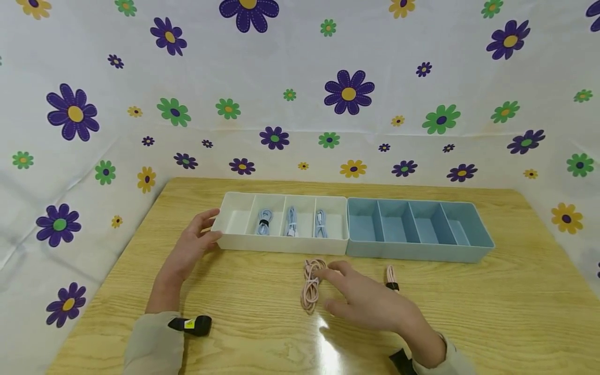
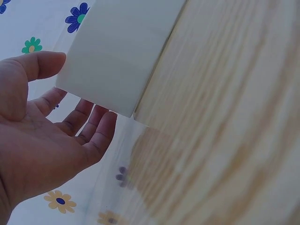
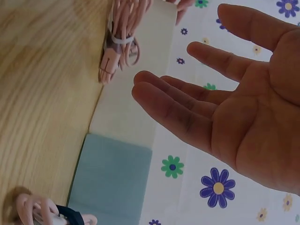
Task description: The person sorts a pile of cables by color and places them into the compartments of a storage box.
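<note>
The left hand (image 1: 189, 250) rests at the left end of a white divided storage box (image 1: 281, 244), its thumb by the front corner and fingertips at the end wall. Over a coiled pink cable (image 1: 310, 291) hovers the right hand (image 1: 370, 302), fingers extended and nothing held. In the right wrist view, a white tie (image 3: 123, 40) binds this cable, and its fingers stay apart from it. A second pink cable (image 1: 391, 273), wrapped with a black strap, lies to the right, partly hidden by the right hand in the head view.
Three light blue cable bundles, one black-strapped (image 1: 264, 214) and two white-tied (image 1: 291, 221), (image 1: 321, 224), lie in separate compartments of the white box. A blue divided box (image 1: 417, 252) adjoins its right end. Behind the wooden table (image 1: 253, 333) hangs a flowered cloth (image 1: 300, 120).
</note>
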{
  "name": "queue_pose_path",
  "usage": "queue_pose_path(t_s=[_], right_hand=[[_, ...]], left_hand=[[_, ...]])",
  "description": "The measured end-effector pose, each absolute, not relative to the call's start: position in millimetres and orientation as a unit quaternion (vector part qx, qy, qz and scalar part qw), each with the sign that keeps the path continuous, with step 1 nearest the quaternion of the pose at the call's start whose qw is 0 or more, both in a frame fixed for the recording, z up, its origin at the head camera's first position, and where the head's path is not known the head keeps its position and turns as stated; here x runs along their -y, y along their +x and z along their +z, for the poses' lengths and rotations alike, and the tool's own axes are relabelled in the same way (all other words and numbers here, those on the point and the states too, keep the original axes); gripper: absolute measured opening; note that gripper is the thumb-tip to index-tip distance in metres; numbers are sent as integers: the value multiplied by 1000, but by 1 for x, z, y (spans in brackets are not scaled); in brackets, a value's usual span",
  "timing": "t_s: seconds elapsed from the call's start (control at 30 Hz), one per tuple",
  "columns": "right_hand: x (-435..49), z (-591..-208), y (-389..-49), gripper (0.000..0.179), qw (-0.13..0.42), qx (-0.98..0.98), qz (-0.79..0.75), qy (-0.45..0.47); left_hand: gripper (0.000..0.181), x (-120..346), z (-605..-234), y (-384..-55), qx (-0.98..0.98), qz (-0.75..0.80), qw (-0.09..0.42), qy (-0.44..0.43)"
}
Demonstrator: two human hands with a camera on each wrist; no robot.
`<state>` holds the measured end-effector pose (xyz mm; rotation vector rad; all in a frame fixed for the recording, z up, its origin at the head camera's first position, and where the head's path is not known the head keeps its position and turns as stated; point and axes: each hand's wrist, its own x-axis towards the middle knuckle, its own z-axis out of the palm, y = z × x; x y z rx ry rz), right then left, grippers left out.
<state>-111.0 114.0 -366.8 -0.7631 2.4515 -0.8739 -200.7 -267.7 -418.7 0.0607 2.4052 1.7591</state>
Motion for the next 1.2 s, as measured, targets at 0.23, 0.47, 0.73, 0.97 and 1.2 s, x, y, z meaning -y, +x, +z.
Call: queue_pose_path(t_s=[0.23, 0.47, 0.73, 0.97, 1.2], right_hand=[[-103, -373, -105, 58, 210, -889, -289, -288], [-94, -377, -100, 57, 211, -898, -244, -299], [-85, -383, -93, 52, 241, -902, -214, -288], [-82, -386, -92, 44, 224, -908, -192, -297], [-81, -386, -93, 38, 221, -911, -182, -297]], left_hand=[[62, 268, -419, -201, -803, 590, 81, 22], [62, 267, -419, -202, -801, 593, 81, 22], [62, 268, -419, -201, -801, 593, 81, 18], [62, 268, -419, -201, -801, 593, 81, 18], [61, 267, -418, -201, -806, 586, 80, 19]])
